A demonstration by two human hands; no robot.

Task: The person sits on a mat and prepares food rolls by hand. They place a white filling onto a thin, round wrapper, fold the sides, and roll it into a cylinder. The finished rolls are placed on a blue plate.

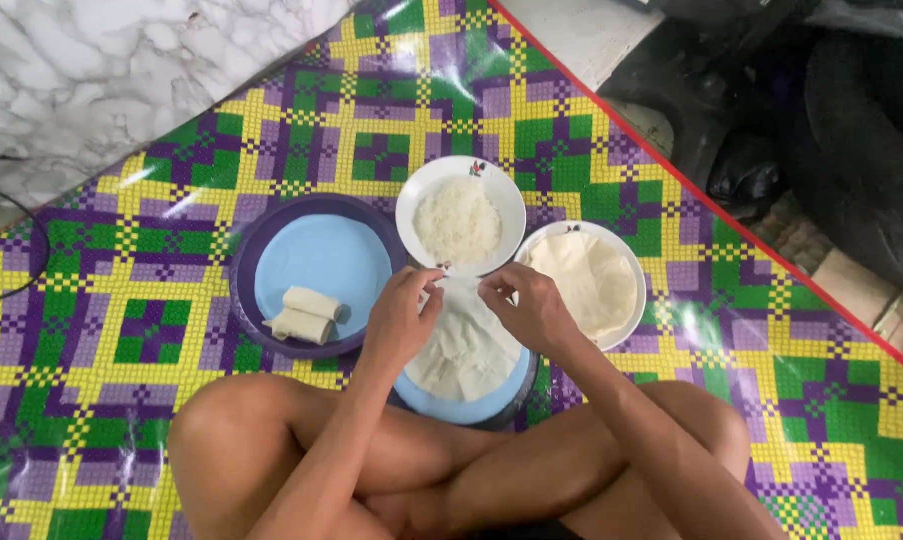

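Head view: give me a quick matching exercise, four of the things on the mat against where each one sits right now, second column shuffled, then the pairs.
Things:
1. Two rolled wrappers
2. Shredded white filling
3. Stack of flat wrappers
4. Single open wrapper

Places:
A. In the white plate at far right
B. On the blue plate nearest the person, under the left hand and right hand
C. On the blue plate at left
D. In the white bowl at the top, centre

Pairs: 1-C, 2-D, 3-A, 4-B
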